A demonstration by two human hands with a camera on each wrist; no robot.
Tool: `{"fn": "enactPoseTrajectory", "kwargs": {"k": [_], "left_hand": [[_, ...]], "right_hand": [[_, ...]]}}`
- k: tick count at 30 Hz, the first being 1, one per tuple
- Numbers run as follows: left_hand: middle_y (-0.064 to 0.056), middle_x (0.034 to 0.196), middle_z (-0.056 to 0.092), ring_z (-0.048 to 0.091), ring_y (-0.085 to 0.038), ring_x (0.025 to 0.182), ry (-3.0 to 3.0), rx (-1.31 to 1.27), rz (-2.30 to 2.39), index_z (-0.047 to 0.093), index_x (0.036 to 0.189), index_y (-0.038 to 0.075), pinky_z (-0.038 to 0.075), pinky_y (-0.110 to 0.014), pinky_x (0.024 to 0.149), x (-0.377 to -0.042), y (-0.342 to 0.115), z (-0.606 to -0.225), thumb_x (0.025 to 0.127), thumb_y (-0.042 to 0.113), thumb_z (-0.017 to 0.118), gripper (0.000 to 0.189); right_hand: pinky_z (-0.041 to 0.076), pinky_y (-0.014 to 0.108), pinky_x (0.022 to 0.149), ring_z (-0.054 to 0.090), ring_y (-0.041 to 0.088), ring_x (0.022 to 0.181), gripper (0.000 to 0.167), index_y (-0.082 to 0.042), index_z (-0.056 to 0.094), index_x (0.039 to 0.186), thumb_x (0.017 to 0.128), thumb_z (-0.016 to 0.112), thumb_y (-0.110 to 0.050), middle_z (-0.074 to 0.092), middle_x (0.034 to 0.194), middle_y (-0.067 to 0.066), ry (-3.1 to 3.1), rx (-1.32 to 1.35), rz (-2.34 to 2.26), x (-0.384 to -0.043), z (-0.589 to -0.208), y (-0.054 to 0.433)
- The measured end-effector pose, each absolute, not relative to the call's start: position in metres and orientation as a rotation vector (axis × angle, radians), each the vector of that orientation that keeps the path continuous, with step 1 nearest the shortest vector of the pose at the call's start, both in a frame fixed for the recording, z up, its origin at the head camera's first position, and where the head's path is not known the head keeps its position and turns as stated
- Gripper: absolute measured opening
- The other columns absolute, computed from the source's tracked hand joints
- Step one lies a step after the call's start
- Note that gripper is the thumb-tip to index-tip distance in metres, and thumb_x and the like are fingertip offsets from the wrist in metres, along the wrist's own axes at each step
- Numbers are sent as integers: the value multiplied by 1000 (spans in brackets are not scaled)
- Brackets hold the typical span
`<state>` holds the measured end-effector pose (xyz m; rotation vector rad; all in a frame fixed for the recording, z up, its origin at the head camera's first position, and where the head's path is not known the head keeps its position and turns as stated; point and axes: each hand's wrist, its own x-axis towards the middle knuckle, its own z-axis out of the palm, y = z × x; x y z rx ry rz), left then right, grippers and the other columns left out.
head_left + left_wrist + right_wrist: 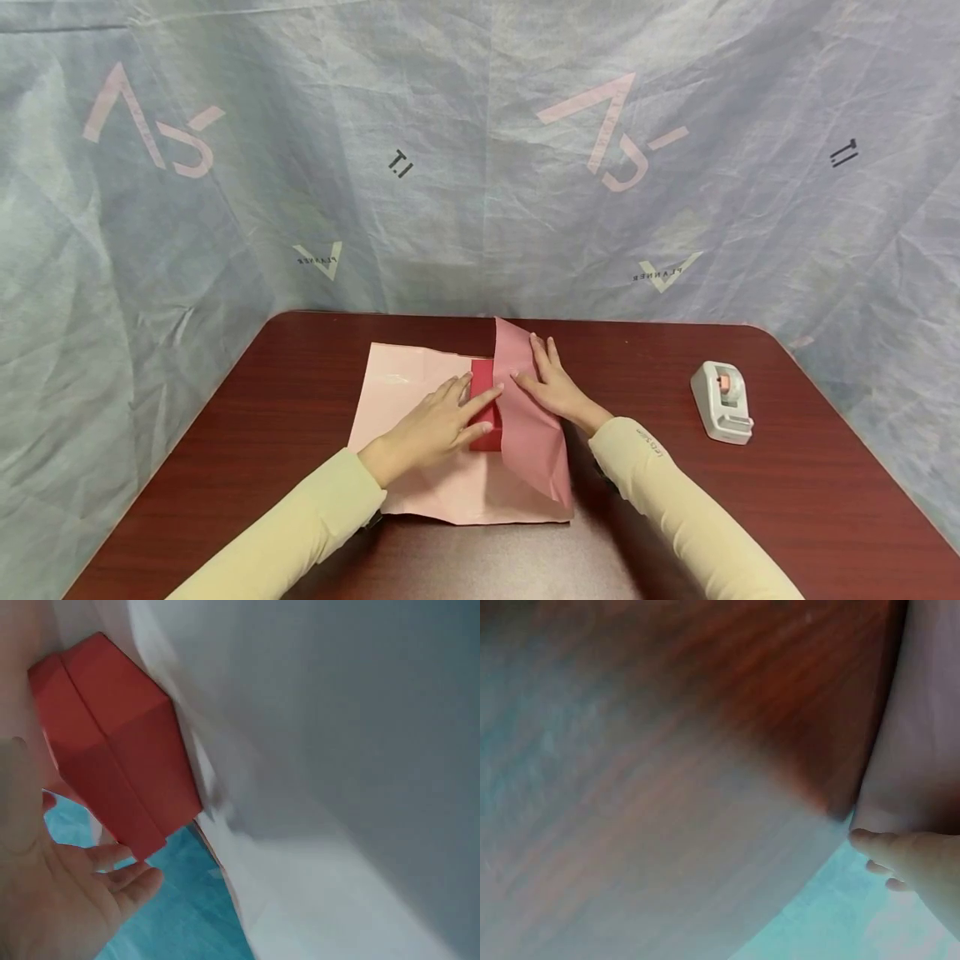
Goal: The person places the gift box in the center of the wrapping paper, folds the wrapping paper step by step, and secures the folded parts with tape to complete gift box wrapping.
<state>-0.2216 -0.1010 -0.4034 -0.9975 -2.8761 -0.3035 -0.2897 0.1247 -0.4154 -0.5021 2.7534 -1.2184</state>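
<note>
A sheet of pink wrapping paper [442, 492] lies on the table with a red box [482, 372] on it. My left hand [427, 422] rests over the box with its fingers spread, some reaching the edge of the paper's raised flap [528, 437]. In the left wrist view the red box [116, 742] shows its seam and end, with the left hand [64, 889] beside it. My right hand [558, 387] lies with extended fingers against the darker outer side of that flap, which covers the box's right part. The right wrist view catches the right hand [926, 862] at the paper.
A white tape dispenser [723, 402] with a small roll stands on the right side of the dark red wooden table [645, 367]. Behind and beside the table hangs a grey-blue printed cloth [450, 225].
</note>
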Motion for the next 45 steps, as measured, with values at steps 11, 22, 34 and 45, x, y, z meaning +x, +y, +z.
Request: {"fn": "enactPoseTrajectory", "kwargs": {"k": [11,22,34,45], "left_hand": [[-32,144,22,29,-40,133,-2794,-1101,-263,40,139,24,32,-50,104,-222,-101,-408,92,45,45,51],[-33,143,24,33,-41,131,-2742,-1104,-202,38,140,24,37,-48,100,-219,-100,-412,88,42,56,59],[-33,145,19,31,-43,131,-2772,-1055,-94,29,144,22,37,-48,100,-212,-100,-411,85,38,61,68],[-30,147,16,24,-41,135,-2847,-1035,-117,26,145,21,32,-48,104,-210,-98,-410,87,36,59,69]], "right_hand": [[13,48,112,11,35,139,65,4,1,144,99,30,-32,9,151,25,2653,-285,-1338,-301,-412,122],[9,48,113,4,34,140,66,8,-4,143,100,31,-28,1,151,25,2561,-262,-1344,-280,-409,134],[23,49,108,25,38,134,66,9,-2,142,100,32,-28,15,146,28,2654,-440,-1173,-218,-411,146],[20,51,109,19,34,137,80,3,-3,144,95,46,-36,9,151,22,2523,-505,-1188,-198,-409,159]]}}
